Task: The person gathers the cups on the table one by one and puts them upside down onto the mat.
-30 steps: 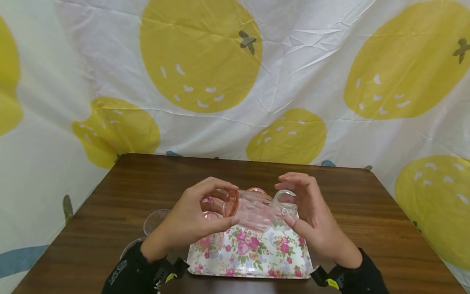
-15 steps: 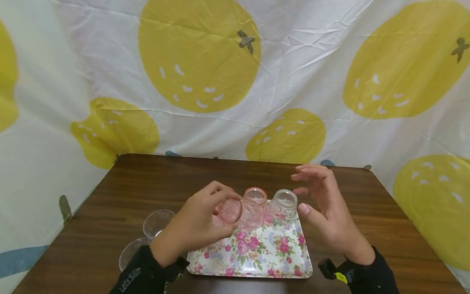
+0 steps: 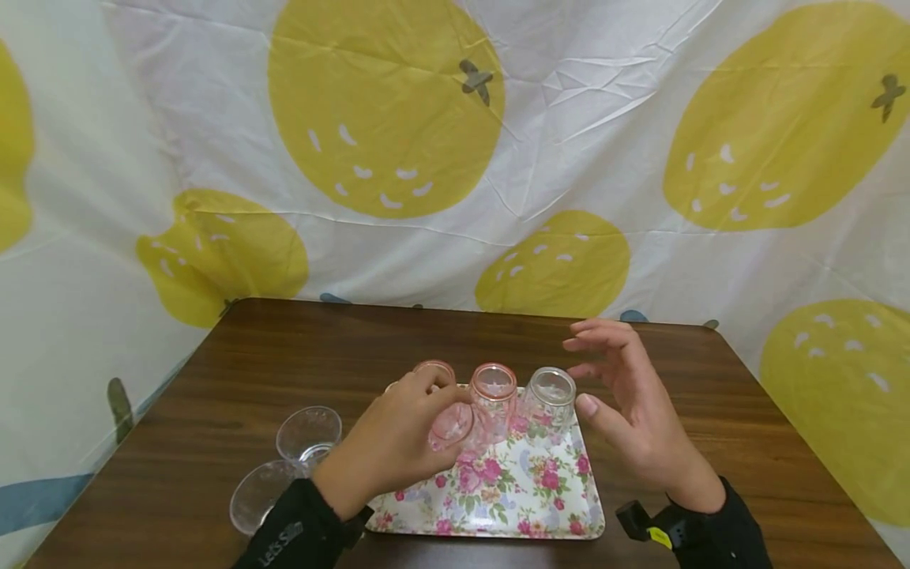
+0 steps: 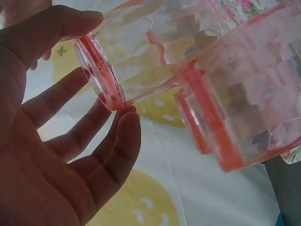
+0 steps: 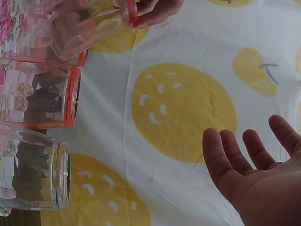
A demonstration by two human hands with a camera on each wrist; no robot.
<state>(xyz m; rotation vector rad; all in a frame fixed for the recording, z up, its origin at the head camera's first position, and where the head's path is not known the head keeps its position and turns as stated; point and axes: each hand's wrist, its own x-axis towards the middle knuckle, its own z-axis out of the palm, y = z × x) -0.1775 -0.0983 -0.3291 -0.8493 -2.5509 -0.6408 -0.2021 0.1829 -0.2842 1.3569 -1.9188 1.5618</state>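
My left hand (image 3: 394, 431) grips a pink-tinted drinking glass (image 3: 453, 424) by its thick base, thumb on one side and fingers on the other in the left wrist view. The glass is turned base up, tilted, over the floral tray (image 3: 498, 510). Just behind it another pink glass (image 3: 494, 399) stands upside down on the tray, and a further pink one (image 3: 435, 367) is partly hidden by my left hand. My right hand (image 3: 643, 415) is held open, fingers spread, beside an upside-down clear glass (image 3: 552, 403) at the tray's back right corner.
Two clear, round-rimmed glass vessels (image 3: 309, 433) stand on the brown wooden table (image 3: 185, 442) left of the tray, close to my left sleeve. A white cloth with yellow fruit prints (image 3: 398, 261) hangs behind the table's far edge.
The pink glass in my left hand has swung from lying sideways to base up and come lower over the tray. My right hand has drawn back rightward from it, then stayed still.
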